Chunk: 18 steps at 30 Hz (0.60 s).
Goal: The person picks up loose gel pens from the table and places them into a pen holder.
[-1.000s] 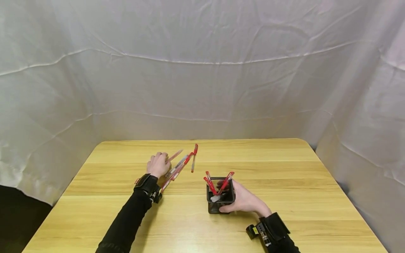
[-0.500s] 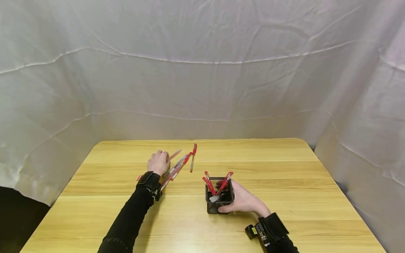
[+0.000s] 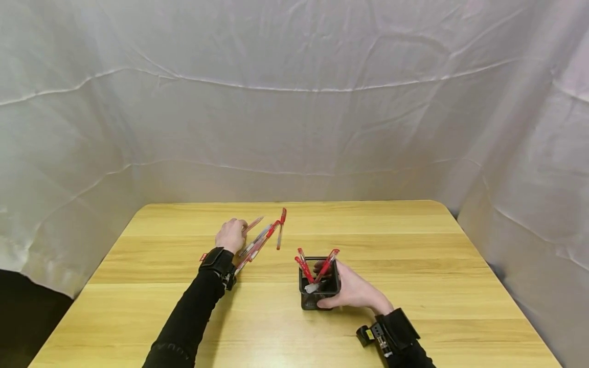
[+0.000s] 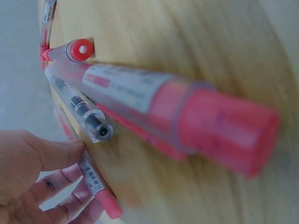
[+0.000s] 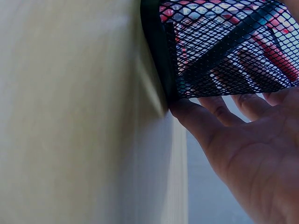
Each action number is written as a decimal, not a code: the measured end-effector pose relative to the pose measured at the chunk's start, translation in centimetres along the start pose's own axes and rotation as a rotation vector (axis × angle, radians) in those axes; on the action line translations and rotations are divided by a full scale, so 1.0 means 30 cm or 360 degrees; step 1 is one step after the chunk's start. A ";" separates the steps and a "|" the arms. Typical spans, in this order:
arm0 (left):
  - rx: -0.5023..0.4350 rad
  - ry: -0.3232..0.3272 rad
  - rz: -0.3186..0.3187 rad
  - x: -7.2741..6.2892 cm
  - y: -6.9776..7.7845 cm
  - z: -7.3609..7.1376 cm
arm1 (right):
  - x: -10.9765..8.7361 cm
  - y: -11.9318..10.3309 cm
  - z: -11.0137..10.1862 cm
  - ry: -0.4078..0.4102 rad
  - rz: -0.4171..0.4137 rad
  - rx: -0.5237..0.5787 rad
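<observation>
Both hands are busy: at left, the left hand (image 3: 230,236) pinches a pen (image 3: 253,224) between thumb and fingers, with loose pens (image 3: 264,240) lying just to its right. Nearer and farther right, the right hand (image 3: 352,291) grips the cup (image 3: 308,300), upright on the table (image 3: 414,255) with red pens (image 3: 327,266) leaning inside. The pinch should be firm, I judge, and any lift straight up, clear of neighbours, with the cup steadied but not squeezed.
</observation>
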<state>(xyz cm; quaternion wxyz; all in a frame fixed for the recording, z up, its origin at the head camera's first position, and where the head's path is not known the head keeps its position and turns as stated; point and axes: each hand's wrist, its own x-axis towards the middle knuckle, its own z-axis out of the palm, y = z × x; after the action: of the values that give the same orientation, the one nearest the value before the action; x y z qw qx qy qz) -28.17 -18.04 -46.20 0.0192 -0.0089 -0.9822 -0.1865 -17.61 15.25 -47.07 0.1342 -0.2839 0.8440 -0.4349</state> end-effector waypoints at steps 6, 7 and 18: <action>-0.0026 0.0001 -0.0009 -0.012 -0.004 -0.001 | 0.002 0.001 0.001 -0.0002 0.0003 -0.0005; -0.0026 0.0005 -0.0009 -0.014 -0.005 0.000 | 0.002 0.001 0.001 -0.0001 0.0004 -0.0007; -0.0109 0.0094 0.0087 -0.039 0.007 -0.002 | 0.003 0.002 -0.002 -0.0005 0.0009 0.0028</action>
<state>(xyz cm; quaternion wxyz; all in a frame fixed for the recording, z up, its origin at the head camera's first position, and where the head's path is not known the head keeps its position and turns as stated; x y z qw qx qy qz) -27.00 -17.88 -46.11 0.0529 -0.0311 -0.9737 -0.2196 -17.73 15.25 -47.09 0.1392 -0.2809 0.8407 -0.4415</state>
